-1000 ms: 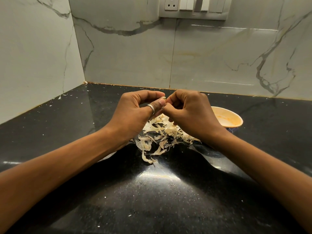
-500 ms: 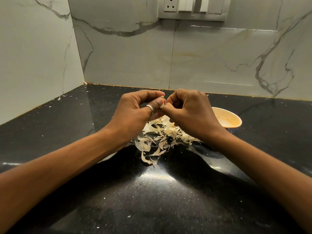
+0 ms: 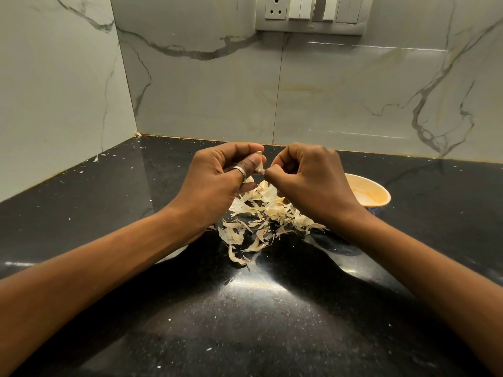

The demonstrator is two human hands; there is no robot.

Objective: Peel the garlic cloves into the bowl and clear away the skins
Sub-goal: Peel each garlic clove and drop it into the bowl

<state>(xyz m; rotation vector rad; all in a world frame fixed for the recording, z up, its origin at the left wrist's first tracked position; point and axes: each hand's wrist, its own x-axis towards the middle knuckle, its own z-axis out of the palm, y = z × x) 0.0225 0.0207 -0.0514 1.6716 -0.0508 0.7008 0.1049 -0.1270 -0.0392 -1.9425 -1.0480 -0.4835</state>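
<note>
Our left hand [image 3: 217,183] pinches the clove [image 3: 259,164], our right hand [image 3: 309,183] pinches its edge; skins [image 3: 261,213] lie heaped below both, bowl [image 3: 379,190] just right of the right hand.

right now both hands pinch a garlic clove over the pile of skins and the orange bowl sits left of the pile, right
No: the head view shows the orange bowl right of the pile of skins. The left hand and right hand do pinch the garlic clove over it.

Two hands, the left hand [image 3: 215,183] and right hand [image 3: 310,183]; one garlic clove [image 3: 260,164]; one bowl [image 3: 377,190]; one heap of skins [image 3: 261,213]; one ring [image 3: 241,170].
</note>
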